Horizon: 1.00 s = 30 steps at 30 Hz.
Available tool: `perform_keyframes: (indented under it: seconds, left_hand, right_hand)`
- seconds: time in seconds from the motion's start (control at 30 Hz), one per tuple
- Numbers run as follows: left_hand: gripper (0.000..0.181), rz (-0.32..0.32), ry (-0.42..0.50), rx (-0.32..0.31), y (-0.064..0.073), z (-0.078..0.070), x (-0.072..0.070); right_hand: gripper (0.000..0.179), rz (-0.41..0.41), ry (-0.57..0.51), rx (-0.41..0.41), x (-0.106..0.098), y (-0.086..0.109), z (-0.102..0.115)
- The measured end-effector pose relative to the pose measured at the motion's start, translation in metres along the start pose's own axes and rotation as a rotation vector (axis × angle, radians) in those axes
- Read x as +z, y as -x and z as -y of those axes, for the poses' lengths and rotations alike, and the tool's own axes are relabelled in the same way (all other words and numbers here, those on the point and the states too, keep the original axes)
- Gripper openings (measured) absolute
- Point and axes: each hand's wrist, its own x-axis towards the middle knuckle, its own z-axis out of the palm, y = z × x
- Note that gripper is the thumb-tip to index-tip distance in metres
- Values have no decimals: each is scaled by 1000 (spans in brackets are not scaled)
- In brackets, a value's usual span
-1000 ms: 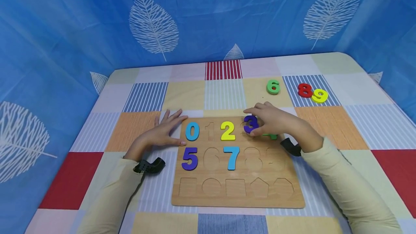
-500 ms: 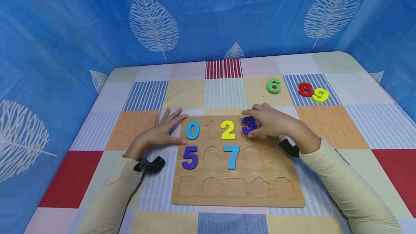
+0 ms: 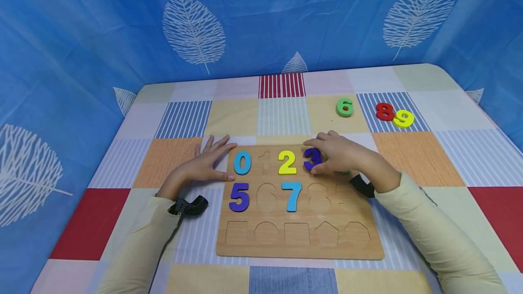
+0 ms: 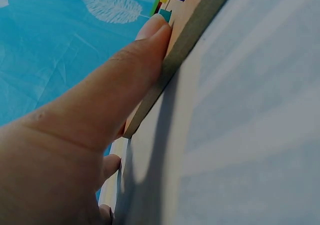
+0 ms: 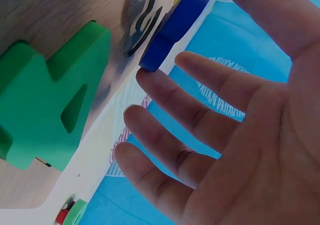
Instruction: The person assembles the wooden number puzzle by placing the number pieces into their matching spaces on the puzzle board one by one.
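Observation:
My right hand point(image 3: 345, 153) pinches a purple number 3 point(image 3: 311, 159) between thumb and fingertips over the top row of a wooden puzzle board point(image 3: 300, 252). In the right wrist view the 3 point(image 5: 172, 37) stands tilted, off its 3-shaped recess point(image 5: 142, 27). A green number 4 point(image 5: 40, 105) lies right beside it, mostly hidden by the hand in the head view. My left hand point(image 3: 202, 164) spreads its fingers at the board's upper left edge, and its thumb point(image 4: 145, 50) rests on that edge. Nearby on the board are a blue 0 point(image 3: 243, 163) and a purple 5 point(image 3: 239, 197).
A yellow 2 point(image 3: 287, 163) and a blue 7 point(image 3: 292, 197) also lie on the board, among bare number and shape recesses. Behind it on the checked tablecloth point(image 3: 229, 117) are a green 6 point(image 3: 345, 107), a red 8 point(image 3: 385, 111) and a yellow 9 point(image 3: 403, 119), the last two touching.
My right hand has shifted slightly left and toward me with the purple 3, covering more of the green 4. My left hand has stayed in place.

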Motion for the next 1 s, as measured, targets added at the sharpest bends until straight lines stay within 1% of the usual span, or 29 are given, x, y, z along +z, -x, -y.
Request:
perform_keyframes:
  seconds: [0.33,0.8,1.0]
  left_hand:
    - [89,-4,4,7,1,-1,-1]
    - [89,-10,10,16,1,-1,-1]
    - [89,-4,16,5,1,-1,-1]
  right_hand:
    - [69,0,13,-19,1,0,1]
    - [69,-8,29,-12,3,-2,1]
    - [69,-5,36,-5,5,-3,2]
